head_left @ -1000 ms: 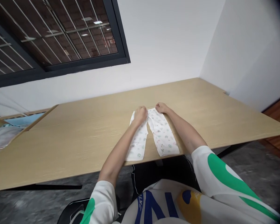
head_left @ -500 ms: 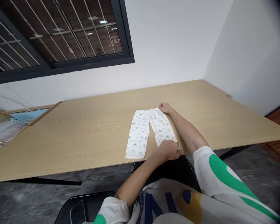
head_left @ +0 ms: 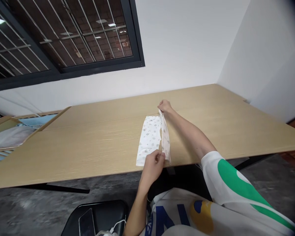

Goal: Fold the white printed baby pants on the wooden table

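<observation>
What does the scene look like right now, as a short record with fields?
left hand: pinches the near leg cuff of the baby trousers
right hand: pinches the waistband at the far end
baby trousers: one leg flat, other leg lifted on edge beside it
table: light wood, bears the trousers
rest: open box of cloth at left; phone on black chair

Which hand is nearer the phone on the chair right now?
Left. The left hand pinches the pants cuff at the table's near edge, just beyond the phone; the right hand holds the waistband farther back.

White printed baby trousers [head_left: 150,137]
</observation>
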The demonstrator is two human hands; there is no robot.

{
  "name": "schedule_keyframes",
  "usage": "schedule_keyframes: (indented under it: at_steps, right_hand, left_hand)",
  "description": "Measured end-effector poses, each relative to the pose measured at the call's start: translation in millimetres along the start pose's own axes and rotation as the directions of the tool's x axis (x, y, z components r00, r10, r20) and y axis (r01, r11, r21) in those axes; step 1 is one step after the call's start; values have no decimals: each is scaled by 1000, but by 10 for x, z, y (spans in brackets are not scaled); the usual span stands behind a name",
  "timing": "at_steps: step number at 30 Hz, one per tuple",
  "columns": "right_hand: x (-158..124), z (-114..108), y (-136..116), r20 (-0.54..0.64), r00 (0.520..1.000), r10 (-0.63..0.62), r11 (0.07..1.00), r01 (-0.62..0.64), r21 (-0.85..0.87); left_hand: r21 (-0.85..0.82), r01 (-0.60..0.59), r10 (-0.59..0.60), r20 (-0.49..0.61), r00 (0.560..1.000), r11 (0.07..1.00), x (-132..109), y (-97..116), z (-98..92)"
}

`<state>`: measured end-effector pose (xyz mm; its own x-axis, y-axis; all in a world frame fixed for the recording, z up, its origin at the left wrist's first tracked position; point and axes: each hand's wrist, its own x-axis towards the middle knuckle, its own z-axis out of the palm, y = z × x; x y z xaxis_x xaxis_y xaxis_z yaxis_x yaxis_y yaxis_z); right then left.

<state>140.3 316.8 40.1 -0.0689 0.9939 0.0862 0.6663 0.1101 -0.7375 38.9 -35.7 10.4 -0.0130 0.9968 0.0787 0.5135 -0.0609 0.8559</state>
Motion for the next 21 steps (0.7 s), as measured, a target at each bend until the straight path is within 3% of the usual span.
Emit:
schedule_keyframes:
  at_steps: [5,9,13,15,17,19,21]
  right_hand:
    - [-110,501,-280,33,998,-49,999,49,3]
    - [-216,781,-396,77,995,-59,998,60,-9]
    - [-311,893,-453,102,990,-102,994,104,-21]
    - [-383,908,-492,106,984,-147,988,150,-27]
    - [-502,912,-547,114,972,-205,977,209,-30]
    - [-698,911,-601,161,931,-329,942,335,-10]
    - [-988,898,-632,259,820,-511,856,513,64]
  left_hand:
    - [227,152,-107,-195,975,962,-229,-331,-520]
    - [382,256,-175,-234,956,888,-291,-439,-683]
    - [567,331,-196,-286,938,754,-308,-429,-660]
    - [631,331,-106,-367,924,702,-343,-405,-624]
    - [668,259,33,-391,920,698,-401,-377,-566]
    - [686,127,144,-324,935,716,-475,-356,-471]
    - [698,12,200,-221,954,716,-554,-359,-337]
